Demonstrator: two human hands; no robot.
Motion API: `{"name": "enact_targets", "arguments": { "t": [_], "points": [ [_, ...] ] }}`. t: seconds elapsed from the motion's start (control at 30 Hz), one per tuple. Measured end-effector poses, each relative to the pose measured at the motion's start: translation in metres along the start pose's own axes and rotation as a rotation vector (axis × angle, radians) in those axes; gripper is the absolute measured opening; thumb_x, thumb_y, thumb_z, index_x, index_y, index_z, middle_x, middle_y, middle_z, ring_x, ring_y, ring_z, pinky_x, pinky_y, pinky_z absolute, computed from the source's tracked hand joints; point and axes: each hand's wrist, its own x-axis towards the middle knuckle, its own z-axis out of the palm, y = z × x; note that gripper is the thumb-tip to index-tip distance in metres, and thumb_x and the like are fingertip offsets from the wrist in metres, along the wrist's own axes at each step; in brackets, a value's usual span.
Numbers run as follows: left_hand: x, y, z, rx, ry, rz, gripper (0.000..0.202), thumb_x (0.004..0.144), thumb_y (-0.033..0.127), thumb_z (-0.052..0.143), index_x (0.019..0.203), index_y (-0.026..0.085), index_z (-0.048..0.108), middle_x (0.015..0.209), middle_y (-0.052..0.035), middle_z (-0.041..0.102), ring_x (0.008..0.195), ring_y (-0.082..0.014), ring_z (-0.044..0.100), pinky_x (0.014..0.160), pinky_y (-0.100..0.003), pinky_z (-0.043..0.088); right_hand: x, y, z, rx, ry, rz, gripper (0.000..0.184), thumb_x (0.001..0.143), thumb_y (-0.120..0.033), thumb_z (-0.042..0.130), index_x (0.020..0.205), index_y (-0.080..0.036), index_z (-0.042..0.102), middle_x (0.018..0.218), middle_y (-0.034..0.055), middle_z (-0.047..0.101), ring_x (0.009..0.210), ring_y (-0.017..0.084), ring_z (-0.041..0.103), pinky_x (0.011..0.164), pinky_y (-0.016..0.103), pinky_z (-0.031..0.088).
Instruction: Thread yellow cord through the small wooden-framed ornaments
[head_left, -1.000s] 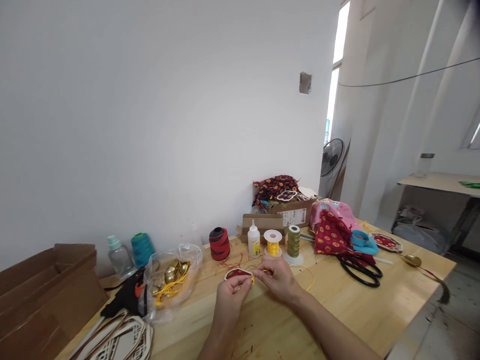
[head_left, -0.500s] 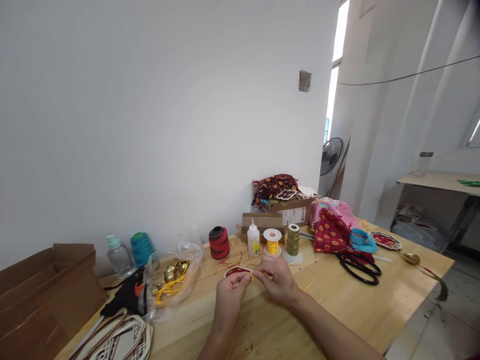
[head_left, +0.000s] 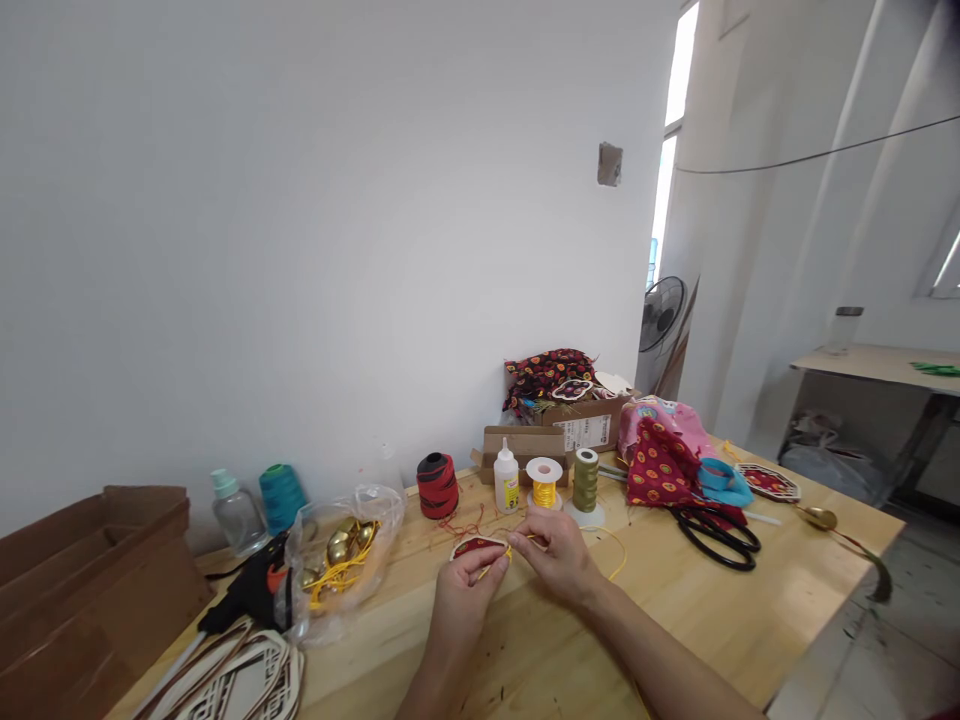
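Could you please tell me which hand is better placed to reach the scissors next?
Probably the right hand: the scissors lie on its side, while the left hand is farther away.

Right of your right hand [head_left: 559, 555] you have open tabletop [head_left: 660, 568] as far as the black-handled scissors [head_left: 716, 538]. Straight ahead, the glue bottle [head_left: 507, 484], yellow spool [head_left: 544, 487] and green spool [head_left: 586, 485] stand in a row and block you. Left of your left hand [head_left: 463, 595], bare wood [head_left: 397, 595] runs up to the plastic bag [head_left: 379, 548], with the glue gun [head_left: 247, 592] beyond it.
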Motion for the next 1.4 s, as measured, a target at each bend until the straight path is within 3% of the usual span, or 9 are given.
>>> {"name": "enact_targets", "arguments": {
  "t": [0.33,0.47,0.67,0.87,0.97,1.17,1.3,1.4],
  "points": [
    [-0.0017,0.0013,0.0009,0.021,-0.069,0.027,0.033,0.061,0.037,0.062,0.081,0.012,0.068,0.07,-0.0078,0.069,0.071,-0.0203,0.06,0.064,-0.027,0.046,-0.0004,-0.0018,-0.0008,0.009,-0.034,-0.019,0.025,0.078,-0.028,0.047,0.062,-0.015,0.062,0.051,-0.0011,0.044,0.05,0.009,0.04,0.047,0.02,0.028],
    [-0.001,-0.0021,0.0004,0.05,-0.062,-0.006,0.033,0.059,0.039,0.062,0.076,0.012,0.069,0.056,-0.0038,0.065,0.056,-0.0165,0.057,0.054,-0.025,0.043,-0.0008,-0.0046,-0.0032,-0.013,-0.074,-0.032,0.023,0.077,-0.027,0.047,0.064,-0.015,0.062,0.053,-0.0007,0.046,0.051,0.009,0.041,0.047,0.02,0.027],
    [-0.0018,-0.003,0.0027,0.108,-0.037,-0.018,0.031,0.058,0.041,0.06,0.068,0.013,0.068,0.037,0.0047,0.047,0.036,-0.0085,0.037,0.039,-0.019,0.028,-0.0019,-0.0032,-0.001,-0.07,-0.077,-0.018,0.02,0.075,-0.024,0.049,0.063,-0.016,0.062,0.054,-0.0006,0.048,0.05,0.009,0.042,0.046,0.02,0.026],
    [-0.0034,0.003,0.005,0.18,0.017,0.01,0.031,0.057,0.04,0.061,0.064,0.01,0.066,0.037,0.0093,0.026,0.038,-0.0056,0.019,0.039,-0.019,0.014,-0.0008,-0.0033,0.0012,-0.055,-0.045,0.017,0.02,0.075,-0.023,0.049,0.062,-0.016,0.062,0.054,-0.0001,0.05,0.05,0.009,0.042,0.047,0.02,0.027],
    [-0.0042,0.0037,0.0051,0.185,0.056,0.006,0.032,0.055,0.039,0.062,0.063,0.009,0.067,0.037,0.0087,0.028,0.038,-0.0056,0.021,0.039,-0.019,0.015,-0.0011,-0.003,0.0008,-0.034,-0.038,0.008,0.02,0.075,-0.022,0.049,0.061,-0.015,0.062,0.054,-0.0003,0.049,0.05,0.009,0.042,0.047,0.019,0.027],
    [-0.0034,0.0013,0.0026,0.157,0.011,0.016,0.027,0.06,0.036,0.058,0.066,0.012,0.068,0.043,0.0034,0.046,0.04,-0.0083,0.035,0.041,-0.02,0.027,-0.001,-0.002,0.0027,-0.058,-0.019,-0.002,0.021,0.074,-0.02,0.049,0.058,-0.014,0.06,0.052,-0.0006,0.046,0.049,0.009,0.041,0.046,0.02,0.026],
    [-0.0037,0.003,0.0027,0.164,0.018,0.031,0.023,0.06,0.033,0.058,0.061,0.012,0.067,0.043,0.0037,0.045,0.04,-0.0079,0.034,0.041,-0.02,0.027,-0.0008,-0.0051,0.0033,-0.032,-0.005,-0.016,0.022,0.074,-0.022,0.049,0.058,-0.014,0.06,0.05,-0.001,0.045,0.048,0.008,0.04,0.044,0.019,0.026],
    [-0.0047,0.005,0.0038,0.172,0.031,0.018,0.022,0.059,0.032,0.058,0.06,0.011,0.066,0.039,0.0064,0.035,0.038,-0.0064,0.027,0.039,-0.019,0.021,-0.0009,-0.0072,0.0019,-0.025,-0.013,-0.041,0.023,0.075,-0.021,0.048,0.058,-0.014,0.06,0.051,-0.0007,0.046,0.049,0.008,0.041,0.045,0.019,0.027]
  ]
}}
